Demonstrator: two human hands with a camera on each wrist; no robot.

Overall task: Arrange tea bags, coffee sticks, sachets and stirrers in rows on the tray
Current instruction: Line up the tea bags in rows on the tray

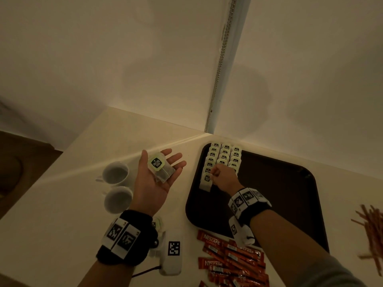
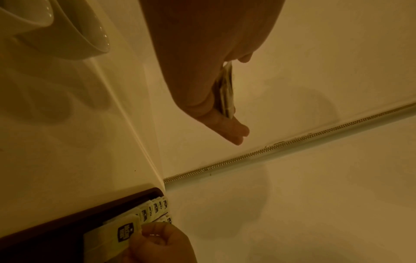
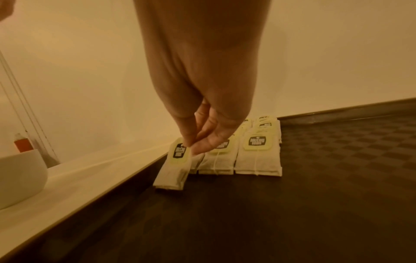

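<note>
Tray (image 1: 290,204); fingers (image 3: 200,144) pinching tea bag (image 3: 175,167)

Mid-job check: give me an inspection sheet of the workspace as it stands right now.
Surface: pale counter in a wall corner.
Job's things: dark tray holds three rows of tea bags at its far left corner; coffee sticks and stirrers lie off the tray.
Clutter: two white cups.
Grippers: right hand pinches a tea bag at the left row's near end; left hand, palm up, carries spare tea bags.
Cables: black cord by the left wrist.
Surroundings: plain walls, metal corner strip.
</note>
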